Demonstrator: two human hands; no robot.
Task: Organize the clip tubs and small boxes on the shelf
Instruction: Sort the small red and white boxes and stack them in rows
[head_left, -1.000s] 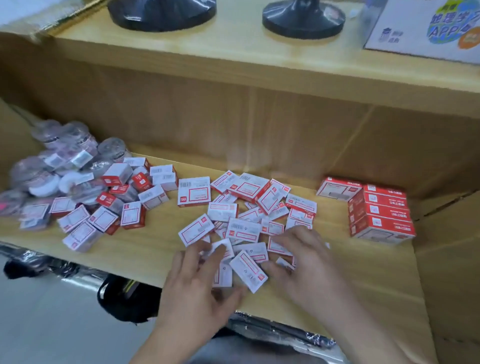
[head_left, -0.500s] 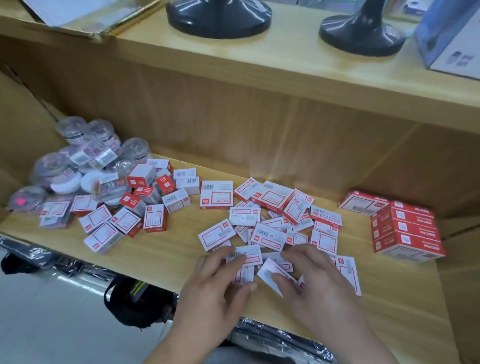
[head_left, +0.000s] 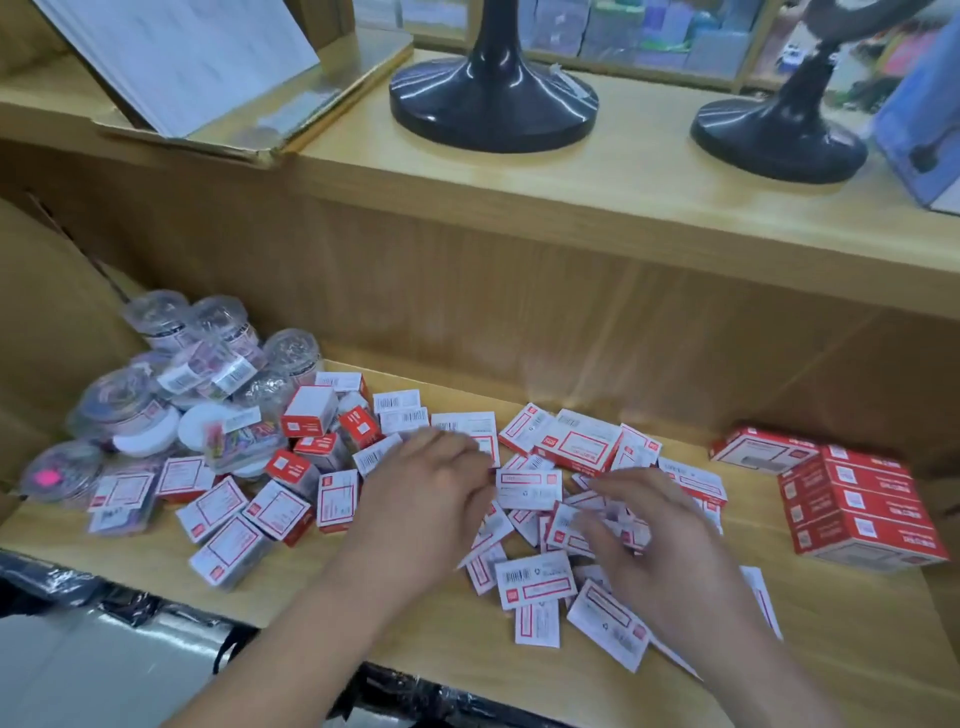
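Wooden shelf (head_left: 441, 639), left hand (head_left: 431, 488), right hand (head_left: 660, 545), fingers spread over small boxes (head_left: 535, 579)

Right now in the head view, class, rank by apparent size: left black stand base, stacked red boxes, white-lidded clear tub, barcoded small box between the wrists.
1. left black stand base and stacked red boxes: too alike to rank, and at different distances.
2. white-lidded clear tub.
3. barcoded small box.

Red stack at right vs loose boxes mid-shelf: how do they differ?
The red stack is squared up in neat layers; the loose boxes lie scattered, overlapping at odd angles. The red stack shows mostly red sides; the loose boxes show mostly white labelled faces. Both rest on the same wooden shelf.
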